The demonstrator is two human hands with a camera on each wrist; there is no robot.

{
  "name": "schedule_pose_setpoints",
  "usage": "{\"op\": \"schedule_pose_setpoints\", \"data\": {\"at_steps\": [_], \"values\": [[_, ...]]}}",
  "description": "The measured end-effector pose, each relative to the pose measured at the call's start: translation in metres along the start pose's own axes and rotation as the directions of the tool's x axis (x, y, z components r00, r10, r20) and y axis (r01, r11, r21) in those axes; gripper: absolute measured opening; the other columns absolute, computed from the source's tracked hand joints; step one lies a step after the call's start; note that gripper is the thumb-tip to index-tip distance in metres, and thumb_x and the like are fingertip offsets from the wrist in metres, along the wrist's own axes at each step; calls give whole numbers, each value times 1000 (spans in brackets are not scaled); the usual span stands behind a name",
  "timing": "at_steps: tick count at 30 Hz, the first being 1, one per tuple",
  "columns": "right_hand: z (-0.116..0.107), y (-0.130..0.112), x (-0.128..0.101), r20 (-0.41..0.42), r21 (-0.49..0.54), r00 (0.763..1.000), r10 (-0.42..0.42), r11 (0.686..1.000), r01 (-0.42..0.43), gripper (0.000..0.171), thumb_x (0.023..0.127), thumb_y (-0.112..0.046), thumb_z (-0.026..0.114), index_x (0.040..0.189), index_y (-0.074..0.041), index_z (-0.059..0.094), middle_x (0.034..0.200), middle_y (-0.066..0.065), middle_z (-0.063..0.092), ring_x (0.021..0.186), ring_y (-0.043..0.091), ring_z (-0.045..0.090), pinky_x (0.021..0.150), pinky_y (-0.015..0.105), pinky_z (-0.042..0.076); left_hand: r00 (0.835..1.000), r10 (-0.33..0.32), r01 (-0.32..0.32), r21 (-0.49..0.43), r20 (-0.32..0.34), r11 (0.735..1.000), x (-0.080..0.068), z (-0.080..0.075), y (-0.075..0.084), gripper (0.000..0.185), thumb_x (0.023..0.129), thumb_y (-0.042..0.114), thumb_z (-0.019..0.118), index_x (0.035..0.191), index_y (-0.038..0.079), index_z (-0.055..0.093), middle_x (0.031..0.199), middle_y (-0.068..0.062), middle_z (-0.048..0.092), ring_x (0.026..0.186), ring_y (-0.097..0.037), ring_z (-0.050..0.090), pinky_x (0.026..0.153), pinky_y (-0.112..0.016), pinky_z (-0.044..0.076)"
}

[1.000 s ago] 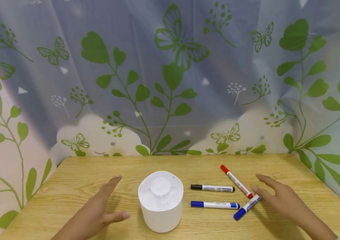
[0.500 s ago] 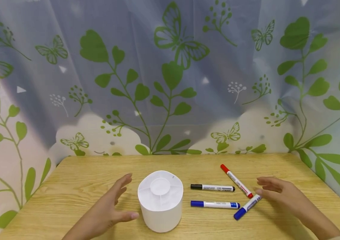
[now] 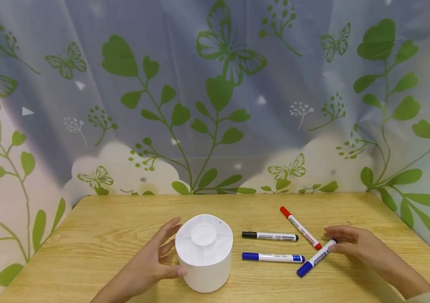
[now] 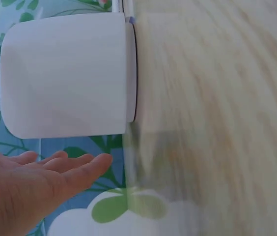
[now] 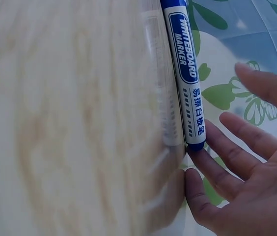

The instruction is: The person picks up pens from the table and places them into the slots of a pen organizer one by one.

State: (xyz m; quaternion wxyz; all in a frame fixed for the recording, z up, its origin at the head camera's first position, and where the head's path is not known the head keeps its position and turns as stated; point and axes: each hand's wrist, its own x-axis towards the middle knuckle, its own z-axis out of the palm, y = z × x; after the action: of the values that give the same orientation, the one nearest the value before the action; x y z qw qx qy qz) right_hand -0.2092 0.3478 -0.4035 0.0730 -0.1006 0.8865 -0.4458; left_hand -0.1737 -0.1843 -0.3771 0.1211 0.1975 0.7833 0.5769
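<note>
Both hands have spread, relaxed fingers: the left hand (image 3: 144,266) at the white holder (image 3: 208,277)'s nine o'clock, the right hand (image 3: 368,252) at the two o'clock end of the slanted blue marker (image 3: 317,258). Whether either touches is unclear. From the holder, the black marker (image 3: 269,236) and level blue marker (image 3: 273,257) lie toward three o'clock, the red marker (image 3: 300,227) toward two, on the wooden table (image 3: 124,227).

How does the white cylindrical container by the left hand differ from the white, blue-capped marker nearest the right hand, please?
The white cylindrical container stands upright; the white, blue-capped marker lies flat. The container is broad, the marker slim. The container's side is plain, while the marker bears lettering. Both are mostly white and rest on the wooden table.
</note>
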Motion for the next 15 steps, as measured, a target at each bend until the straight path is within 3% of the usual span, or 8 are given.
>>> {"op": "schedule_pose_setpoints", "data": {"at_steps": [7, 11, 15], "values": [[-3, 7, 0, 39, -12, 999, 14, 1000, -14, 58, 99, -20, 73, 145, 10, 53, 136, 22, 68, 107, -14, 56, 86, 14, 48, 1000, 26, -25, -61, 15, 998, 8, 9, -3, 112, 86, 20, 89, 168, 13, 12, 172, -25, 19, 154, -47, 33, 117, -58, 43], [-3, 10, -1, 47, -24, 999, -4, 1000, 5, 56, 98, -19, 74, 144, 9, 55, 136, 22, 68, 107, -14, 57, 86, 14, 47, 999, 29, -26, -126, 28, 992, 11, 13, -3, 113, 86, 18, 89, 168, 11, 11, 169, -26, 25, 149, -45, 43, 108, -46, 54], [-2, 10, -1, 43, -53, 999, -17, 998, 20, 51, 97, -19, 75, 139, 5, 61, 142, 25, 63, 109, -18, 52, 87, 14, 46, 999, 12, -6, -164, 35, 986, 13, 15, -2, 116, 85, 17, 90, 168, 12, 10, 167, -27, 28, 145, -44, 48, 104, -42, 55]]}}
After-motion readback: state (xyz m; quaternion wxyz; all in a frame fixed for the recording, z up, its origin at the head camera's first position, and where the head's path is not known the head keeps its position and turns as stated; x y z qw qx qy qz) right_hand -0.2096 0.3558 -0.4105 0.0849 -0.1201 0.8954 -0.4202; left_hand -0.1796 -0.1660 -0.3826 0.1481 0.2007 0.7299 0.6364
